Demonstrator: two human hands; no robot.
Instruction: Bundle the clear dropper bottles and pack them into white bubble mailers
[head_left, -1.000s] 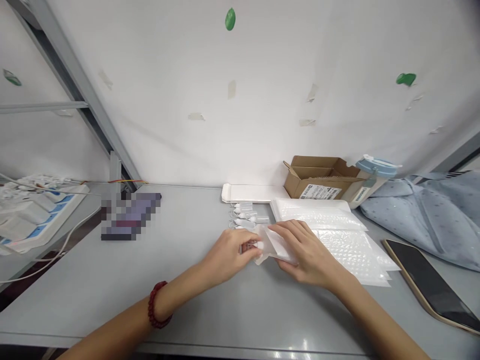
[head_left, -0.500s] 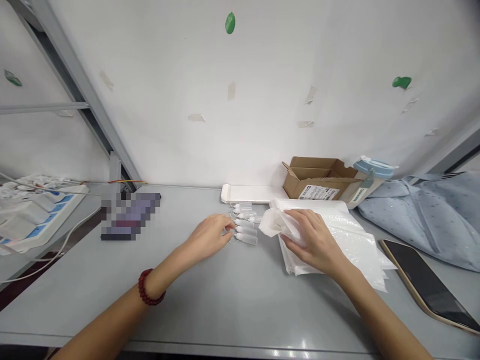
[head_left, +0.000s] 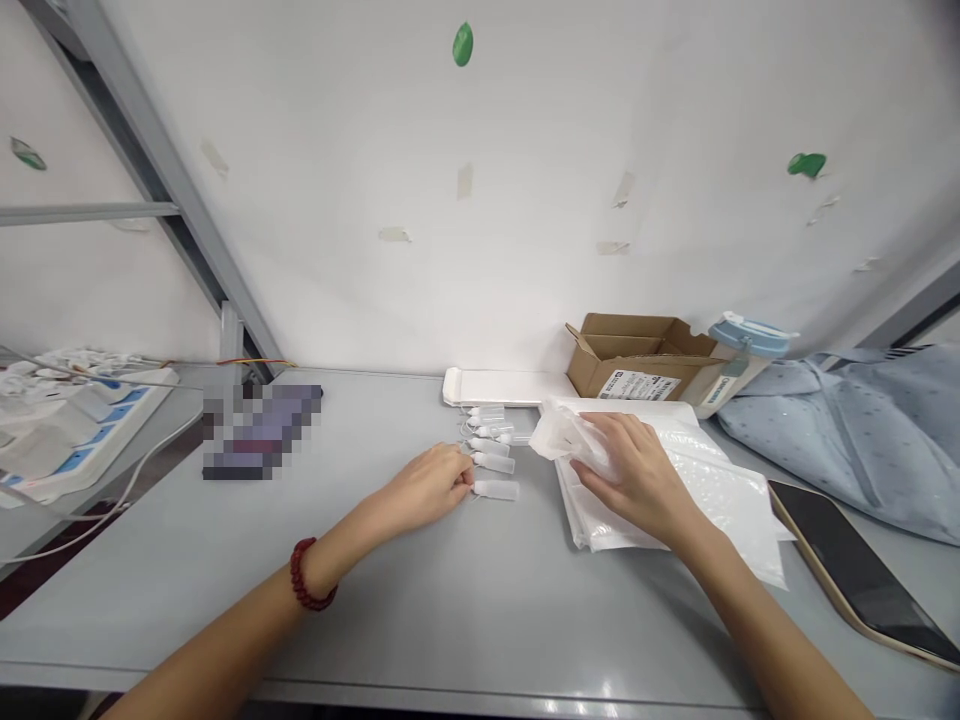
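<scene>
Several small clear plastic dropper bottles (head_left: 491, 448) with white caps lie in a loose row on the grey table. The nearest dropper bottle (head_left: 498, 490) lies a little apart from the others. My left hand (head_left: 431, 488) is closed, its fingertips pinched at the cap end of that bottle; the tip itself is hidden. My right hand (head_left: 641, 475) is wrapped round a crumpled white plastic bag (head_left: 574, 440), whose opening faces the bottles. Under this hand lies a stack of white plastic bags (head_left: 724, 500).
Behind the bottles is a flat white box (head_left: 510, 386), beside an open cardboard box (head_left: 637, 350). A blue-lidded cup (head_left: 739, 360) and grey-blue fabric (head_left: 862, 440) stand to the right, near a phone (head_left: 862, 570). Power strips (head_left: 97, 440) with cables are at left.
My left hand has moved slightly right and nearer to me, and the nearest bottle has shifted away from the row. The bag in my right hand has moved slightly to the right.
</scene>
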